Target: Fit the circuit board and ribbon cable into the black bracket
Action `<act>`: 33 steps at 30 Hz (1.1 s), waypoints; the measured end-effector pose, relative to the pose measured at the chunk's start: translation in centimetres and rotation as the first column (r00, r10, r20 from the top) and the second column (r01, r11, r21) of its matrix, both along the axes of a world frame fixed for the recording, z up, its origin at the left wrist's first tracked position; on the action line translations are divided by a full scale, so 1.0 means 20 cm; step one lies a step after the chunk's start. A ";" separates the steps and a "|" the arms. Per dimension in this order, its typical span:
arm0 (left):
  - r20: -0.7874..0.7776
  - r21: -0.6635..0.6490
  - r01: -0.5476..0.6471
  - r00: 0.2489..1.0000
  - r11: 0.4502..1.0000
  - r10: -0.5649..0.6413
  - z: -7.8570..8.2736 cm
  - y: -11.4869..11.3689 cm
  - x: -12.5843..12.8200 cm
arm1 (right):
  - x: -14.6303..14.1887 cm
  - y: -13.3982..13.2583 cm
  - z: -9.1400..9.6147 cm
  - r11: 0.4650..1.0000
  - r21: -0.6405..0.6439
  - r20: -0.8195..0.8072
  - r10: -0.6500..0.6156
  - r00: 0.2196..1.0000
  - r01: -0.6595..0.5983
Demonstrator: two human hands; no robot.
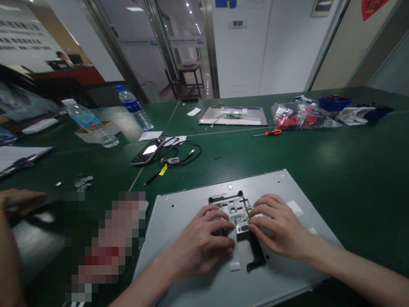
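Note:
A large grey metal panel (188, 213), seemingly the back of a flat display, lies in front of me. Near its middle are a black bracket (255, 252) and a small green circuit board (242, 218) with a metal-framed port. My left hand (204, 238) rests over the left side of this assembly, fingers curled in at the board's edge. On the opposite side my right hand (277, 226) pinches the board's right edge with bent fingers. The fingers partly hide the board, so its exact outline cannot be made out.
An orange screwdriver (268, 133) lies beyond the panel, near a second panel (234, 117) and a plastic bag (303, 116). A phone (148, 151), a coiled cable (180, 160) and two water bottles (136, 108) (91, 123) sit left. Another person's hand (22, 200) is at far left.

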State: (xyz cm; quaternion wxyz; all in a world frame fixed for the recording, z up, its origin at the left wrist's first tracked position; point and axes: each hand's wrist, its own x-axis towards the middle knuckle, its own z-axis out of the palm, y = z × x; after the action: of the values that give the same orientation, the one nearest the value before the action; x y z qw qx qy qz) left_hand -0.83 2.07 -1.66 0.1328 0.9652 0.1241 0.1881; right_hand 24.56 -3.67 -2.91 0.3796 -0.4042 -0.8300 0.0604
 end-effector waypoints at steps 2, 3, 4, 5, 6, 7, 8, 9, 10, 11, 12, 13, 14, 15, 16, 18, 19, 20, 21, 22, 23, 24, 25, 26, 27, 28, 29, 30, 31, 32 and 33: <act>-0.018 -0.003 0.006 1.000 1.000 -0.006 0.00 0.01 0.00 | 0.00 0.00 0.00 1.000 0.006 0.000 0.008 1.000 -0.008; -0.023 -0.003 0.009 1.000 1.000 -0.009 0.00 0.01 -0.01 | -0.01 0.00 0.00 1.000 0.010 0.002 0.013 1.000 -0.013; -0.024 -0.001 0.011 1.000 1.000 -0.011 0.00 0.01 -0.01 | -0.01 0.00 0.00 1.000 0.011 0.003 0.016 1.000 -0.016; -0.024 0.002 0.011 1.000 1.000 -0.011 0.00 0.01 -0.01 | -0.01 0.00 0.00 1.000 0.011 0.005 0.020 1.000 -0.020; -0.028 0.005 0.008 1.000 1.000 -0.008 0.00 0.01 -0.01 | -0.01 0.00 0.00 1.000 0.010 0.007 0.026 1.000 -0.026; -0.032 0.011 0.002 0.999 1.000 -0.002 0.01 0.01 -0.01 | -0.01 0.00 0.00 0.999 0.007 0.010 0.034 0.999 -0.034; -0.039 0.015 -0.002 0.999 1.000 0.003 0.01 0.01 -0.01 | -0.01 0.00 -0.01 0.999 0.006 0.015 0.045 0.999 -0.045; -0.045 0.019 -0.005 0.999 1.000 0.006 0.01 0.01 -0.01 | -0.01 0.00 -0.01 0.998 0.005 0.021 0.062 0.998 -0.062; -0.055 0.023 -0.007 0.998 1.000 0.008 0.01 0.01 -0.01 | -0.01 0.00 -0.01 0.996 0.004 0.030 0.084 0.996 -0.084; -0.067 0.027 -0.008 0.998 1.000 0.010 0.02 0.00 -0.01 | -0.02 0.00 -0.02 0.994 0.004 0.043 0.109 0.993 -0.109; -0.079 0.030 -0.005 0.997 1.000 0.007 0.02 0.00 -0.01 | -0.02 -0.01 -0.02 0.991 0.001 0.059 0.133 0.989 -0.133; -0.091 0.034 -0.002 0.996 0.999 0.005 0.03 0.00 -0.01 | -0.02 -0.01 -0.02 0.987 -0.003 0.081 0.159 0.984 -0.159; -0.104 0.036 0.000 0.995 0.999 0.004 0.03 0.00 -0.01 | -0.02 -0.01 -0.02 0.983 -0.011 0.104 0.185 0.977 -0.185; -0.114 0.037 -0.001 0.993 0.999 0.005 0.03 0.00 -0.01 | -0.02 -0.02 -0.02 0.978 -0.020 0.129 0.207 0.970 -0.206; -0.123 0.036 0.000 0.992 0.999 0.005 0.04 0.00 -0.01 | -0.03 -0.02 -0.02 0.974 -0.028 0.153 0.226 0.962 -0.224; -0.129 0.029 0.004 0.992 1.000 0.000 0.04 0.00 0.00 | -0.03 -0.03 -0.01 0.966 -0.042 0.195 0.257 0.947 -0.253; -0.125 0.026 0.007 0.992 1.000 -0.004 0.04 0.00 0.00 | -0.03 -0.04 -0.01 0.963 -0.048 0.214 0.268 0.939 -0.264; -0.116 0.023 0.010 0.993 1.000 -0.007 0.04 0.00 0.00 | -0.03 -0.04 -0.01 0.961 -0.057 0.231 0.276 0.933 -0.270; -0.106 0.021 0.010 0.994 1.000 -0.007 0.04 0.00 0.00 | -0.04 -0.04 0.00 0.959 -0.069 0.245 0.285 0.927 -0.276; -0.100 0.019 0.007 0.995 1.000 -0.005 0.04 0.00 0.00 | -0.04 -0.04 0.00 0.957 -0.085 0.254 0.292 0.922 -0.279; -0.095 0.017 0.002 0.995 1.000 0.000 0.04 0.00 0.00 | -0.04 -0.04 0.00 0.955 -0.103 0.258 0.297 0.919 -0.279; -0.091 0.016 -0.001 0.996 1.000 0.003 0.04 0.00 0.00 | -0.04 -0.04 0.00 0.953 -0.122 0.259 0.302 0.918 -0.279; -0.090 0.015 -0.003 0.996 1.000 0.004 0.04 0.00 0.00 | -0.04 -0.04 0.00 0.951 -0.138 0.259 0.305 0.917 -0.277; -0.090 0.014 -0.002 0.996 1.000 0.003 0.04 0.00 0.00 | -0.04 -0.04 0.00 0.949 -0.152 0.258 0.308 0.916 -0.276; -0.091 0.012 -0.001 0.996 1.000 0.002 0.04 0.00 0.00 | -0.04 -0.04 0.00 0.948 -0.162 0.257 0.309 0.915 -0.275; -0.092 0.009 -0.001 0.996 1.000 0.002 0.04 -0.01 0.00 | -0.04 -0.04 0.00 0.947 -0.167 0.257 0.310 0.915 -0.274; -0.092 0.006 -0.002 0.996 1.000 0.003 0.04 -0.01 0.00 | -0.04 -0.04 0.00 0.947 -0.167 0.257 0.312 0.915 -0.276; -0.093 0.002 -0.005 0.996 1.000 0.006 0.04 -0.01 0.00 | -0.04 -0.04 0.00 0.947 -0.164 0.256 0.311 0.915 -0.276; -0.094 -0.002 -0.008 0.996 1.000 0.008 0.04 -0.01 0.00 | -0.04 -0.04 0.00 0.948 -0.161 0.256 0.309 0.916 -0.275; -0.092 -0.005 -0.010 0.996 1.000 0.010 0.04 -0.01 0.00 | -0.04 -0.04 0.00 0.948 -0.160 0.259 0.309 0.915 -0.274; -0.092 -0.010 -0.011 0.996 1.000 0.010 0.04 -0.01 0.00 | -0.04 -0.04 0.00 0.949 -0.159 0.262 0.307 0.915 -0.273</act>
State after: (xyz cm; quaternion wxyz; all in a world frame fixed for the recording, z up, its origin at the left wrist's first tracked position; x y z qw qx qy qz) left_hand -0.89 1.89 -0.80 0.1310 0.9715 0.1359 0.1434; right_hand 23.84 -4.42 -2.85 0.2189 -0.3028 -0.9214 0.1072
